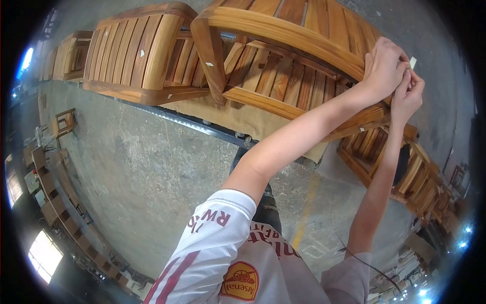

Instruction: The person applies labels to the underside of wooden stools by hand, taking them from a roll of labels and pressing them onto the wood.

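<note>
Head view: slatted wooden chair (288, 33), honey-brown, streaked.

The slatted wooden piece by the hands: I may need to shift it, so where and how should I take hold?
Probably by the long upper rail of the slatted wooden piece, from the wearer's side: the rail faces that way, and the open gap above the lower slats should leave room to wrap under it.

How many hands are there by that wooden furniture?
2. The left hand is at the picture's right end of the wooden furniture; the right hand is just below and right of it. No others show, though the furniture could hide some.
</note>
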A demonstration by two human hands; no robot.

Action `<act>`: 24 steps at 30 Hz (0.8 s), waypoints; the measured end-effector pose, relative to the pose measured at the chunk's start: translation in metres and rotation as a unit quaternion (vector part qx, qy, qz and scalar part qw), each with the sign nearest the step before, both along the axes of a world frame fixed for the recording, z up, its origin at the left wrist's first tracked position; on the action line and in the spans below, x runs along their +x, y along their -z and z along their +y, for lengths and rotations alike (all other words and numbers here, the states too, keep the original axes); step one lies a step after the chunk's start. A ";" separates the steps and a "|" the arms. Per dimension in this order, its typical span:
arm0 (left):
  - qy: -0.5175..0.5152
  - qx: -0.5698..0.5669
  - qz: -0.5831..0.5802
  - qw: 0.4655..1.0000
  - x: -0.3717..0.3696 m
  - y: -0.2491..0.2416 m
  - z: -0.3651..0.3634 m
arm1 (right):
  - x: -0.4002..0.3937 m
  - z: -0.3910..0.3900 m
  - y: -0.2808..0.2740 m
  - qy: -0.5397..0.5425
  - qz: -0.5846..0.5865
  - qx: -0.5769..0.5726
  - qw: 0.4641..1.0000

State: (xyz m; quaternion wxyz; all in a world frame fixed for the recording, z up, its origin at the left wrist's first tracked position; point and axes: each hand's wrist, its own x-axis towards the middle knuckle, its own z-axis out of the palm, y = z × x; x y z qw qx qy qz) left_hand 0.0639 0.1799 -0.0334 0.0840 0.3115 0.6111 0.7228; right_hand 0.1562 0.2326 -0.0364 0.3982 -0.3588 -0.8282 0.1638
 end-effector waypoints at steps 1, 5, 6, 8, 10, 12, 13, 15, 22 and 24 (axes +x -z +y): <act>-0.006 0.012 0.010 1.000 0.001 0.002 0.002 | 0.000 0.000 0.001 -0.010 0.012 -0.011 1.000; -0.005 0.017 0.043 0.999 -0.002 0.003 0.001 | 0.002 0.003 -0.002 -0.052 0.052 -0.090 0.993; 0.004 0.007 0.046 0.999 -0.001 0.000 -0.003 | 0.001 0.004 -0.006 -0.064 0.066 -0.116 0.989; 0.034 -0.016 0.063 0.997 -0.004 -0.007 -0.009 | 0.008 0.012 -0.002 -0.104 0.100 -0.152 0.978; 0.039 -0.020 0.092 0.995 -0.002 -0.012 -0.013 | 0.007 0.014 0.000 -0.115 0.113 -0.156 0.975; 0.043 -0.030 0.098 0.994 -0.004 -0.013 -0.014 | 0.006 0.010 0.000 -0.092 0.090 -0.144 0.981; 0.046 -0.036 0.089 0.994 -0.004 -0.014 -0.015 | 0.006 0.009 0.001 -0.081 0.074 -0.133 0.985; 0.051 -0.046 0.072 0.995 -0.003 -0.016 -0.014 | 0.006 0.006 0.001 -0.055 0.037 -0.112 0.992; 0.062 -0.042 0.034 0.997 -0.002 -0.015 -0.010 | 0.005 0.003 0.005 -0.033 0.047 -0.045 0.997; 0.051 -0.035 0.038 0.997 -0.002 -0.012 -0.012 | 0.005 0.001 0.008 -0.030 0.043 -0.022 0.998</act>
